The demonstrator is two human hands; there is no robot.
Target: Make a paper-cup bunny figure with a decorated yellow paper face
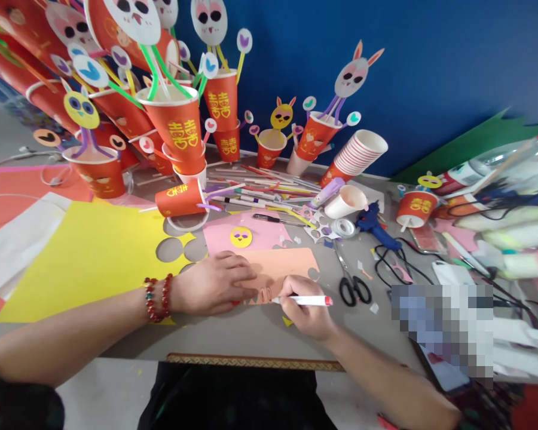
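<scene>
My right hand [303, 307] pinches a white marker [311, 300] with a red end. Its tip rests at the lower edge of a peach paper sheet [287, 263], beside small oval outlines drawn there. Flat on the sheet's left part lies my left hand [217, 283], fingers stretched out and palm down, with beaded bracelets at the wrist. Part of the sheet is hidden under that hand. Just above it, a yellow paper face [241, 237] lies on pink paper [215, 230]. Left of the hand spreads a yellow sheet [103, 257] with round holes cut in it.
Black-handled scissors [355, 291], a roll of clear tape [343, 227] and a blue glue gun [379, 227] lie to the right. Red paper cups [174, 128] with animal faces crowd the back left. Stacked cups [356, 155] lean near the blue wall. Pens and straws [255, 182] lie behind the paper.
</scene>
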